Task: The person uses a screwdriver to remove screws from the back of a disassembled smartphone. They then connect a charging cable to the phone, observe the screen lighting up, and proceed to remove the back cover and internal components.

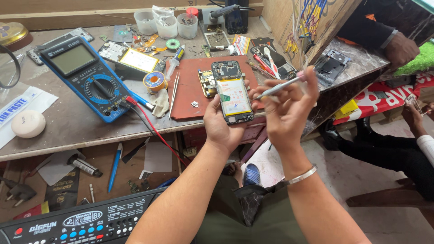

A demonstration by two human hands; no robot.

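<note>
Cluttered bench (68,126) behind. Left hand (221,126) clamped on opened phone (233,92); right hand (285,110) pinching a screwdriver (282,86) — advisable: steady phone, tip square before turning.

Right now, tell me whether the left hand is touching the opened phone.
Touching. The head view shows the left hand wrapped around the opened phone, thumb and fingers pressed on its edges, holding it above the red mat.

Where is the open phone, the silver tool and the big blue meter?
open phone (233,96), head view, on its battery.
silver tool (281,86), head view, mid-shaft, in the right hand.
blue meter (86,77), head view, body between screen and dial.
</note>
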